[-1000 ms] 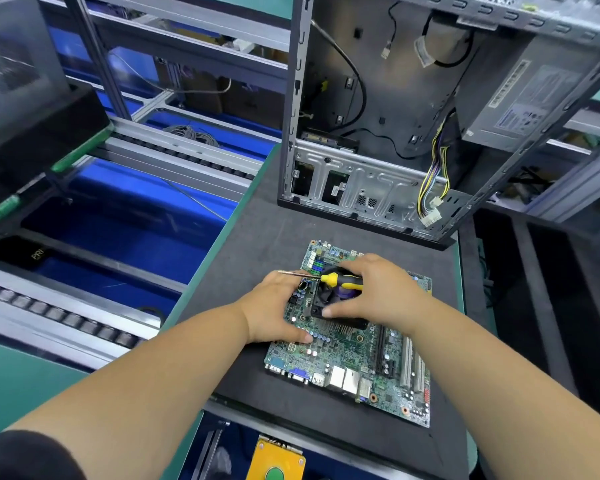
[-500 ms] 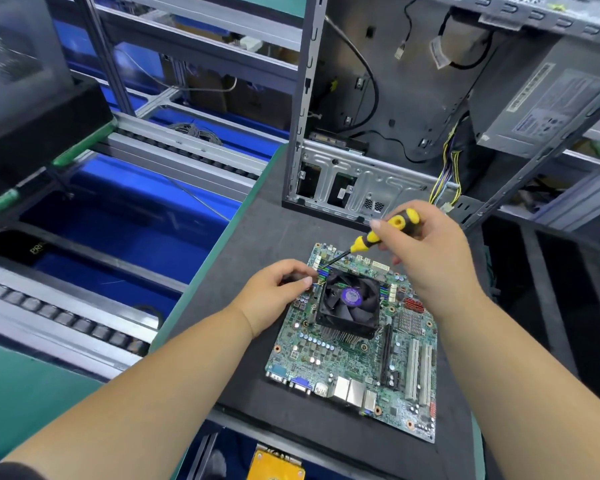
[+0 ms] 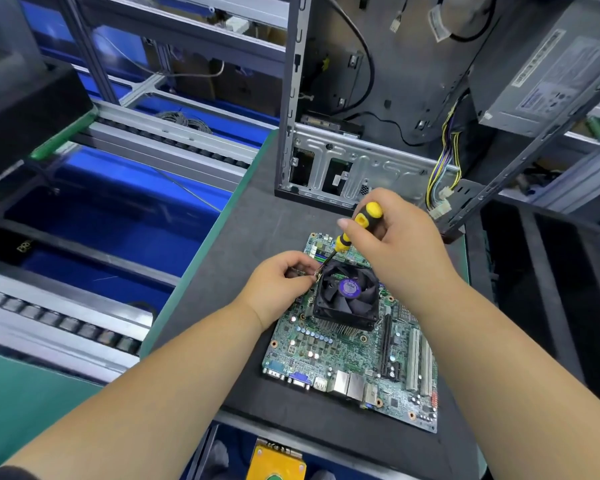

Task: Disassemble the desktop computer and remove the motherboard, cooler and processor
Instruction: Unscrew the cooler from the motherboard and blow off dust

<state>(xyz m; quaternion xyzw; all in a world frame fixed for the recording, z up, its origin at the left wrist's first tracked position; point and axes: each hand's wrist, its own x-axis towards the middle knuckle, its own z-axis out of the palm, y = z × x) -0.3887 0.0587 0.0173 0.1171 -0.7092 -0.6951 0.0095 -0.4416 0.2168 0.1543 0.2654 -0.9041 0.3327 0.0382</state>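
A green motherboard lies flat on the dark mat. A black cooler fan with a purple hub label sits on its middle. My right hand grips a yellow-and-black screwdriver, tilted, with its tip at the cooler's far left corner. My left hand rests on the board's left edge and pinches the shaft near the tip. The processor is hidden under the cooler. The opened computer case stands behind the board.
A power supply and loose coloured cables hang in the case. The dark mat ends at a green table edge on the left, beside a roller conveyor. A yellow object sits below the near edge.
My right hand lifted the screwdriver off the cooler top and set it tilted, tip at the cooler's far left corner. My left hand slid up to pinch the shaft near the tip.
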